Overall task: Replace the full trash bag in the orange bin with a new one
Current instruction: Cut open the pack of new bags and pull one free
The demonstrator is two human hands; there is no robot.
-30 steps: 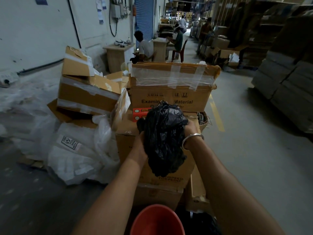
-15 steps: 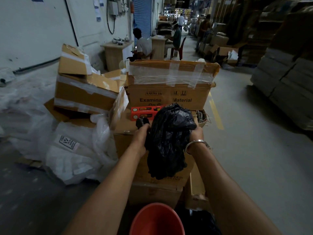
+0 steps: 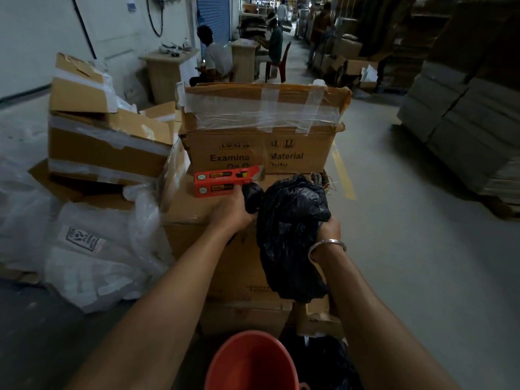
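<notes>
Orange bin (image 3: 251, 361) sits at the bottom edge of the view, its round mouth open toward the camera, between the person's two forearms. Just to its right on the floor lies a dark, bulging full trash bag (image 3: 326, 364), touching or nearly touching the bin's side. Above, a crumpled black bag (image 3: 292, 237) hangs in front of a stack of cardboard boxes (image 3: 233, 254). The right hand (image 3: 327, 230), with a metal bangle (image 3: 326, 246) on the wrist, is closed around the bag's right side, fingers buried in the plastic. The left hand (image 3: 232, 211) is curled tight on a dark roll (image 3: 252, 197) at the bag's upper left, just beside a red carton (image 3: 225, 182) lying on the box top. Behind it stands a taped box (image 3: 261, 130) printed with "Material". Clear plastic wrapping (image 3: 101, 249) is heaped on the floor to the left
</notes>
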